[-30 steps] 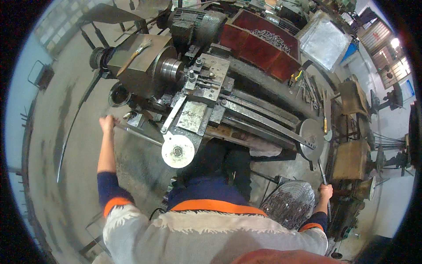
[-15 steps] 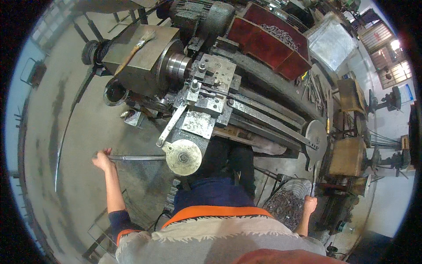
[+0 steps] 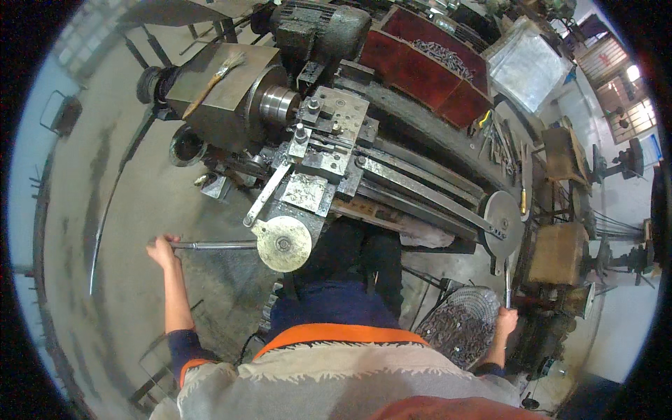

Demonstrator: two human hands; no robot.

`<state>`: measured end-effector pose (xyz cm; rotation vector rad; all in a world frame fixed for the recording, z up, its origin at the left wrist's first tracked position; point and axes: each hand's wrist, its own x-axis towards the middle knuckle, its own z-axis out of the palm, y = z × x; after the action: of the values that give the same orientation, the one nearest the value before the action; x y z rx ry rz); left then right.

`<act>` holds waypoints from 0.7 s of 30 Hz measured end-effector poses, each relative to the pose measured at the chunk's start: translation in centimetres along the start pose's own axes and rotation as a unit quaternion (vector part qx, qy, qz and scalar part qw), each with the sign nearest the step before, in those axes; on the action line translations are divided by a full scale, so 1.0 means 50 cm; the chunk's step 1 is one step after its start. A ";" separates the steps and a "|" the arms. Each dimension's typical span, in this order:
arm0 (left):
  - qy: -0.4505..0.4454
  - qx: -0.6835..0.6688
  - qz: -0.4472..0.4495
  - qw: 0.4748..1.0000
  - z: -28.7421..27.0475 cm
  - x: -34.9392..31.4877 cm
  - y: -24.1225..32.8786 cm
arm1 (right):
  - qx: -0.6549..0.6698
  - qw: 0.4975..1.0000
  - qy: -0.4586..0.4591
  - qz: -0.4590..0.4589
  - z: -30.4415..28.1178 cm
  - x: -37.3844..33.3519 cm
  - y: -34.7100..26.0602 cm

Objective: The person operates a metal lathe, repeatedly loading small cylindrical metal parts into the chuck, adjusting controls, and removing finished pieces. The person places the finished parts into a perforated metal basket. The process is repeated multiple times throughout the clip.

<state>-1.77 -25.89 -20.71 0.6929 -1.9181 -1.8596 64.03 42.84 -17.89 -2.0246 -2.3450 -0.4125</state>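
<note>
My left hand [image 3: 164, 250] is closed round the outer end of a long steel lever [image 3: 220, 246]. That lever runs to a round brass-coloured disc [image 3: 283, 243] at the front of a small lathe. Far to the right, my right hand [image 3: 507, 320] grips a second steel lever [image 3: 508, 283], which hangs from a grey metal disc [image 3: 503, 217] at the end of the lathe bed. Between the discs sits the tool slide [image 3: 325, 143] with its bolted blocks, close to the shiny chuck [image 3: 280, 104]. A flat link bar [image 3: 268, 196] angles down from the slide to the brass-coloured disc.
A brush [image 3: 213, 84] lies on the headstock [image 3: 217, 91]. Behind the bed are a red bin [image 3: 420, 77] of small metal parts and a dark motor [image 3: 318, 31]. Hand tools [image 3: 505, 143] lie farther right. A basket [image 3: 483, 297] of dark parts stands beside my right forearm.
The right lever has swung a little to the right with my right hand. The tool slide and brass-coloured disc appear slightly farther left and up, partly through a shift of the view.
</note>
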 end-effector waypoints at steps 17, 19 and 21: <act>-0.243 0.530 0.254 0.772 0.062 0.193 0.000 | -0.033 0.994 0.099 0.010 0.017 0.079 -0.050; -0.282 0.565 0.272 0.726 0.169 0.190 -0.036 | 0.067 0.989 0.132 0.018 0.004 0.036 -0.066; -0.298 0.586 0.361 0.661 0.229 0.180 -0.077 | 0.109 0.992 -0.017 0.064 -0.078 0.001 -0.138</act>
<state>-15.42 -21.90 -25.75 -0.5285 -3.0607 -0.1323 56.68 41.20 -15.41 -2.0772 -2.1521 -0.1140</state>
